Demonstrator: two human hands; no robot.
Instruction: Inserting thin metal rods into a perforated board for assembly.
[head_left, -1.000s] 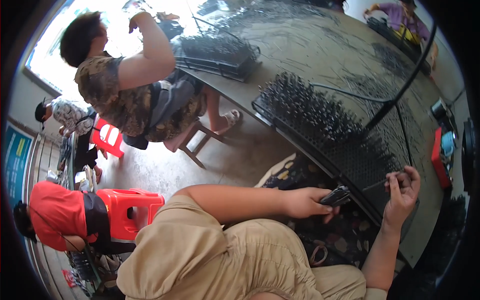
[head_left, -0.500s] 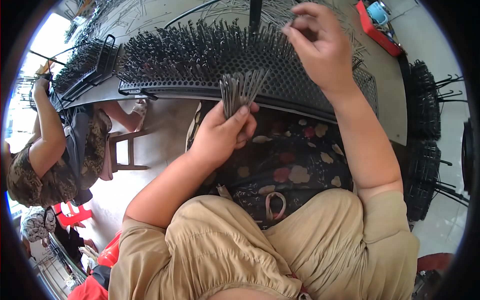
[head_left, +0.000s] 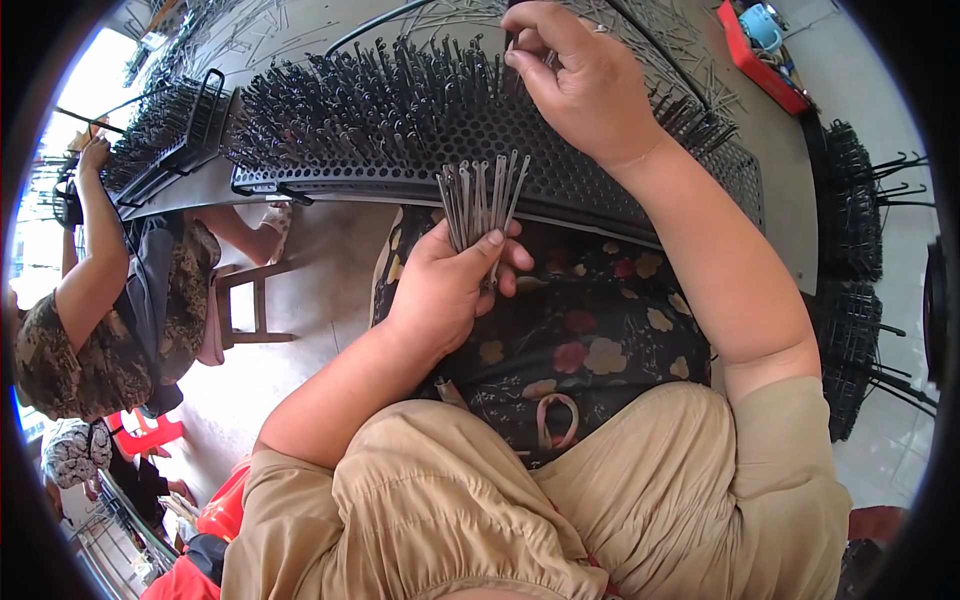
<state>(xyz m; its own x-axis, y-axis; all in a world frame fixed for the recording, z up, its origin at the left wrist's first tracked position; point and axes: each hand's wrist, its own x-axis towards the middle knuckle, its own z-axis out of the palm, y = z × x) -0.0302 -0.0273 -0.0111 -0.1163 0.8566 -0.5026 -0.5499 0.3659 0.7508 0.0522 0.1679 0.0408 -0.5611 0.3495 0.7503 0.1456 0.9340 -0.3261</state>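
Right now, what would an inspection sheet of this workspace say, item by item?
Surface: grey table, loose rods strewn across its far part.
Work things: bundle of thin metal rods; black perforated rack with dark rods standing in it.
Clutter: red tray with blue cup, far right.
Grips: left grip holds the bundle; right grip over the rack, contents unclear.
Cables: dark curved bar or cable behind rack, can't tell which.
Surroundings: co-worker at left; black hooked things at right.

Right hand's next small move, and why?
Probably lower the right hand toward the bare part of the perforated black rack: it hangs over the rack, upright rods already fill neighbouring holes, and the left hand holds a loose bunch.
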